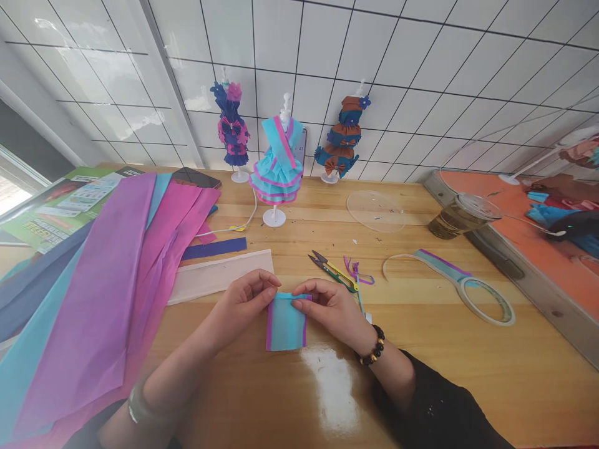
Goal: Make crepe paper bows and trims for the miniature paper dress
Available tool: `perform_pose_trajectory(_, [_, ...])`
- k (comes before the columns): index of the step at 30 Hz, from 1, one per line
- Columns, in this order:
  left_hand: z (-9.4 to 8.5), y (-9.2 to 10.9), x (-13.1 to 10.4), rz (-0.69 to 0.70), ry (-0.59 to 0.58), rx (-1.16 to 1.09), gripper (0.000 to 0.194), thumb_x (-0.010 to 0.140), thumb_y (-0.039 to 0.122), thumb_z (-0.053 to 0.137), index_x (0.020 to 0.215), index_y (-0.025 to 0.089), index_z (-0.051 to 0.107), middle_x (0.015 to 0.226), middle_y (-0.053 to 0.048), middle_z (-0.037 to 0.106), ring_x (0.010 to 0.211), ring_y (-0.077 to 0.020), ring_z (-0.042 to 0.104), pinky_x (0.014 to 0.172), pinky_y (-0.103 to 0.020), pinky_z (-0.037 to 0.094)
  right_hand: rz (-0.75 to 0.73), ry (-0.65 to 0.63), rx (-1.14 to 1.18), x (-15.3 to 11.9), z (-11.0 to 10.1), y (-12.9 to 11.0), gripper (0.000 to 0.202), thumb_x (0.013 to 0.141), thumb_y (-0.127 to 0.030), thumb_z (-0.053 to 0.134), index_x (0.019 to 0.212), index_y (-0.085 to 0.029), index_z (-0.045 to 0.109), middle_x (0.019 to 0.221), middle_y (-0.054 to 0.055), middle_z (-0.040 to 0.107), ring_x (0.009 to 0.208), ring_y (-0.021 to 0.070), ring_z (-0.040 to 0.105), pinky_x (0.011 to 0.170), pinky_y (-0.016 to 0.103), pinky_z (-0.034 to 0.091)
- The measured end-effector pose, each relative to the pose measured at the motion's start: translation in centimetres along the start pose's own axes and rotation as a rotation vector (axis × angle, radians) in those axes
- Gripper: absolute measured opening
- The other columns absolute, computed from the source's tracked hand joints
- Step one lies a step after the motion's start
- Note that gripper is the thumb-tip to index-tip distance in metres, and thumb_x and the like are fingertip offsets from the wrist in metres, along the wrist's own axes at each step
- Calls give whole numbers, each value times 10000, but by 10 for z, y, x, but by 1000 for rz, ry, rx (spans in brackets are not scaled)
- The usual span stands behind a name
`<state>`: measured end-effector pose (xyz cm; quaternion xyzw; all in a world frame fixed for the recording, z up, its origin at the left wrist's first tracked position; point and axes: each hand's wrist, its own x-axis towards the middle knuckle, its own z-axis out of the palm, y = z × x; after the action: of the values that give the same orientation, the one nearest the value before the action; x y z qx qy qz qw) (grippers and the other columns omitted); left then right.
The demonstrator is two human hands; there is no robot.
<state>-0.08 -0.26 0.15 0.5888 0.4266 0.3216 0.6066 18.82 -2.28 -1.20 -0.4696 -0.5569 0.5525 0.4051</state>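
A small light-blue piece with purple side edges (287,324) hangs between my hands near the middle of the table. My left hand (248,299) pinches its upper left corner between thumb and fingers. At the upper right part of the same piece, my right hand (330,308) has thumb and fingertips closed on the edge. The top edge looks folded over. Thread snips (334,271) lie just beyond my right hand, beside purple scraps (358,271). A pale strip (224,274) lies beyond my left hand.
Large purple, pink and blue sheets (103,280) cover the left side. Three dressed mini stands, the middle one blue (278,171), line the wall. A tape roll (486,302), a drink cup (461,217) and a clear disc (375,211) are at right. A blue strip (215,248) lies left.
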Motion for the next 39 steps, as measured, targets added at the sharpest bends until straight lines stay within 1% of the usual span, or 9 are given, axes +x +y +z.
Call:
perform_pose_trajectory(3, [-1,0,0,29,-17,11,141,838,310,486,874,187,546,686,32,485,642,-95,432,608,-222,359,11,9,-15,0,0,0,189,685,-278,674,839,-171,657,756,11,629,665,109,535,617,241,452])
perform_pose_trajectory(8, [-3,0,-1,73,-81,56,141,834,246,494,879,177,609,817,-10,573,786,-132,509,726,-252,394,-2,22,-5,0,0,1,210,672,-269,687,857,-172,662,815,29,651,726,127,565,665,260,470])
perform_pose_trajectory(12, [-4,0,-1,88,-67,59,144,801,210,541,898,172,640,839,-20,595,814,-143,535,752,-261,413,-20,40,9,0,0,2,197,679,-268,681,851,-174,664,823,33,654,746,129,573,676,261,475])
perform_pose_trajectory(14, [-3,-1,-1,84,-56,33,150,777,208,572,902,171,646,838,-21,600,807,-144,546,741,-261,427,-31,57,11,0,0,1,191,675,-272,682,839,-176,667,817,32,655,740,130,575,668,260,480])
perform_pose_trajectory(20, [-2,0,-1,40,-39,0,170,746,237,608,899,178,651,812,-19,596,730,-141,563,641,-258,460,-69,95,-33,1,0,1,192,667,-284,691,831,-183,687,825,50,663,751,150,581,666,278,481])
perform_pose_trajectory(25, [-2,0,0,56,-1,102,172,743,236,602,894,174,656,795,-24,591,745,-147,560,668,-267,456,-17,90,-29,0,-1,1,202,655,-294,697,820,-179,683,798,38,669,692,133,568,632,266,472])
perform_pose_trajectory(29, [-2,-2,0,71,47,207,167,754,245,583,880,166,660,758,-22,567,695,-138,546,620,-257,443,7,86,-27,0,0,-1,202,657,-301,691,805,-165,678,744,23,656,643,113,547,597,245,458])
perform_pose_trajectory(33, [0,-2,0,77,64,289,164,757,253,575,867,167,661,748,-24,569,699,-146,551,622,-259,444,10,84,-26,0,0,-1,214,655,-316,688,805,-164,678,747,25,653,652,117,544,596,248,456])
perform_pose_trajectory(39, [0,2,-1,84,60,308,137,764,242,553,824,163,648,722,-18,557,660,-136,554,596,-249,444,9,82,-91,0,0,-1,228,679,-350,664,806,-161,675,711,24,637,615,112,523,555,235,437])
